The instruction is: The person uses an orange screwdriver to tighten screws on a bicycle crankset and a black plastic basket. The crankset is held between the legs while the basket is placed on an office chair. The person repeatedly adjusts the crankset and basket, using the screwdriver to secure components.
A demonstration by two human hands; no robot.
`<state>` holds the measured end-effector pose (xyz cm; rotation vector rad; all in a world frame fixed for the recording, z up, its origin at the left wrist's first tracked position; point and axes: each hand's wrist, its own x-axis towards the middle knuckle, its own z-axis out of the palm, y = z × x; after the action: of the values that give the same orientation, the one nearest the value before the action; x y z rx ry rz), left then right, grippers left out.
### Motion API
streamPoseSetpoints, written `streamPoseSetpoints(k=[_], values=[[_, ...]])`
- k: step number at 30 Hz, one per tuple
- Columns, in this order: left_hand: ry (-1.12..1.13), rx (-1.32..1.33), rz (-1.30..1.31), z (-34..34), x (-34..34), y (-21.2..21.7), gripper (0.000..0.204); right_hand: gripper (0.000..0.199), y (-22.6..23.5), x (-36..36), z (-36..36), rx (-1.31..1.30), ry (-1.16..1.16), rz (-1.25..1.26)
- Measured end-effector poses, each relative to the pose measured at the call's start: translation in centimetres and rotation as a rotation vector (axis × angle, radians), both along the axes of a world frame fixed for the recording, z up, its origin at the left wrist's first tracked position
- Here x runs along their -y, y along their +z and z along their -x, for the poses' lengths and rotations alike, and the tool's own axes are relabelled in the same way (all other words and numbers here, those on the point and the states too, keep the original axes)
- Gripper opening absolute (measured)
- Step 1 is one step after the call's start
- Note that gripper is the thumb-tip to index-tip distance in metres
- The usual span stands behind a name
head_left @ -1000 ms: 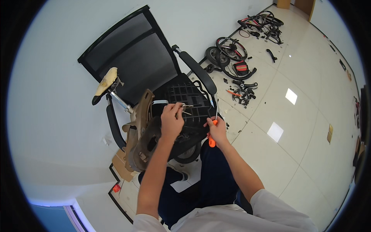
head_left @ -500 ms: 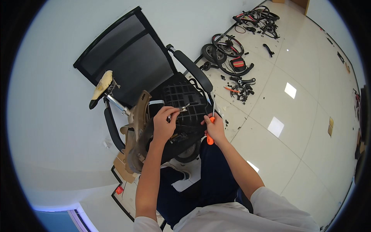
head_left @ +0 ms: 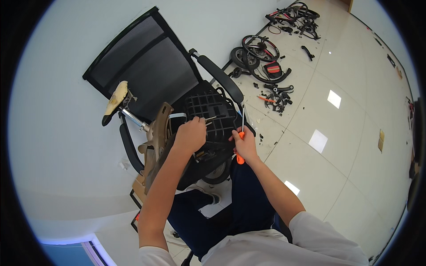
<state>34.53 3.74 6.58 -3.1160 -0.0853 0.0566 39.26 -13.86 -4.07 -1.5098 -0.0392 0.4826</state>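
Observation:
My left hand (head_left: 192,134) is closed around a small metal part (head_left: 210,120), whose thin prongs stick out past the fingertips; its kind is hard to make out. In my right hand (head_left: 245,144) is a screwdriver (head_left: 240,158) with an orange handle and its shaft pointing up. Both hands are over the seat of a black mesh office chair (head_left: 133,53). A black plastic basket-like grid (head_left: 202,105) lies on that seat, just beyond my left hand. Left of it stands a brown scooter-like body (head_left: 156,128) carrying a worn, pale-and-black saddle (head_left: 116,102) on a silver post.
Chair armrests (head_left: 220,78) flank the work area. On the tiled floor to the right lie bicycle wheels (head_left: 260,48), a black-and-red bag (head_left: 272,69), cranks and small parts (head_left: 277,99), and more bicycle parts (head_left: 295,20) farther off. A small wheel (head_left: 217,174) shows below the seat.
My left hand has turned and shifted slightly up and right, hiding more of the metal part. My right hand with the screwdriver has barely moved. The view has shifted a little.

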Motion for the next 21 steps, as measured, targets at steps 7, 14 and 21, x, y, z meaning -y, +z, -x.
streamPoseSetpoints(k=[7,14,21], values=[[-0.163,0.030,0.154,-0.7,-0.7,0.2,0.015,0.016,0.0,0.4,-0.4,-0.019,0.006,-0.002],[-0.057,0.249,0.452,0.9,-1.2,-0.9,0.013,0.016,0.2,0.6,-0.6,-0.016,0.035,-0.011],[0.263,0.237,0.675,0.1,0.4,-1.1,0.013,0.015,0.4,0.4,-0.4,-0.015,-0.014,0.035]])
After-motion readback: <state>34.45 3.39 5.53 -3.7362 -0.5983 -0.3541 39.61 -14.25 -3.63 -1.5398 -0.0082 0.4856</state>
